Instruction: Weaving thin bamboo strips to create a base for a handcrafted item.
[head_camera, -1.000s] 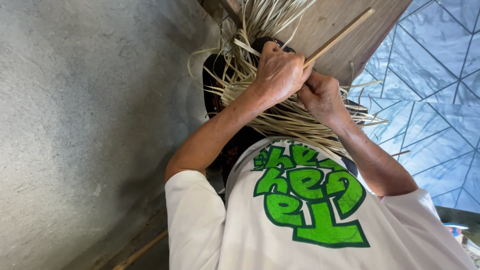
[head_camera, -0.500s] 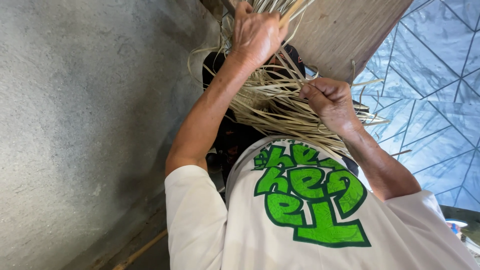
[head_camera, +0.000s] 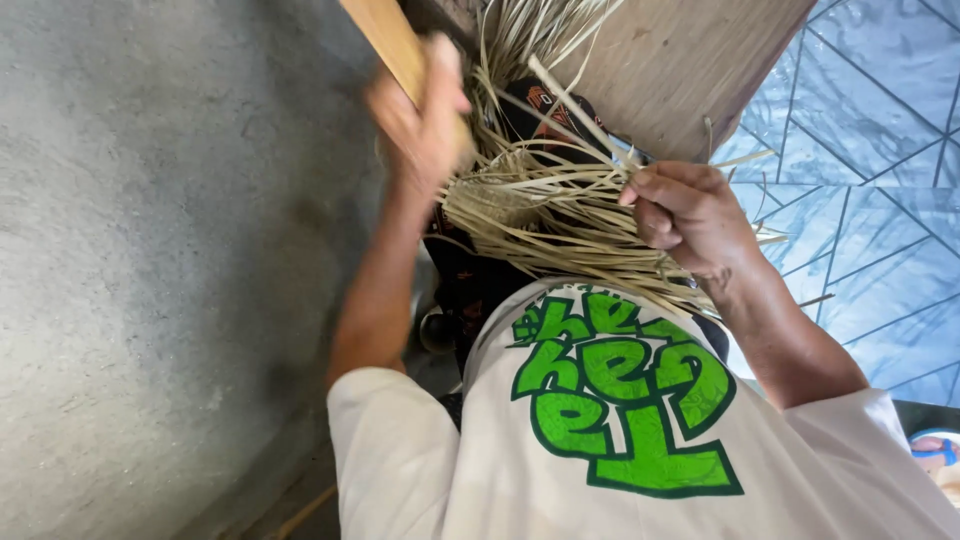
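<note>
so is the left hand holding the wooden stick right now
Yes, the left hand is wrapped around the flat wooden stick, raised and blurred, while the right hand grips the pale straw strips.

Your left hand (head_camera: 425, 110), blurred, is raised toward eleven o'clock with its fingers curled shut and the forearm running down toward seven, while your right hand (head_camera: 690, 215) sits toward two o'clock as a tight fist, its forearm slanting down toward four.
</note>
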